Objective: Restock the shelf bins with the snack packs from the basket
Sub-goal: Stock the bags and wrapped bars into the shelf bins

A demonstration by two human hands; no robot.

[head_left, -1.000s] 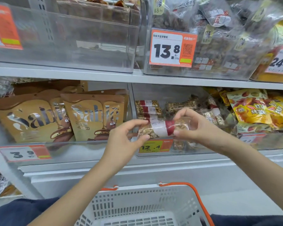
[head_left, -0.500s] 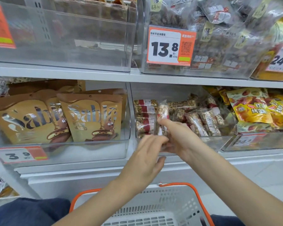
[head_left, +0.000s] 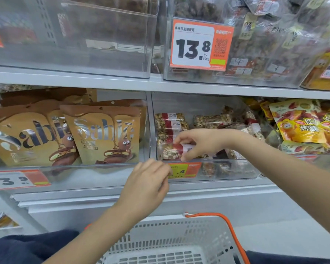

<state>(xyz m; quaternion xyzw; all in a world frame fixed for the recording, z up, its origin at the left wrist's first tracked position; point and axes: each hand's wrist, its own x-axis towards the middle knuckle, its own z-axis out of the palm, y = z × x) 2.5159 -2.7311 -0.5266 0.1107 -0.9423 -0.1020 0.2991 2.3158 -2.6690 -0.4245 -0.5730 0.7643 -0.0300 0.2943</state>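
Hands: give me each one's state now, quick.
Left hand: holds nothing, fingers loosely curled, in front of the bin.
Right hand: pinches a snack pack inside the bin.

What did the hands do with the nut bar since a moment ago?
A second ago both hands held the clear-wrapped nut bar with a red band in front of the shelf. The left hand let go and dropped back; the right hand carried the bar into the clear plastic bin, still pinching it. The brown cookie bags and white basket stayed put.
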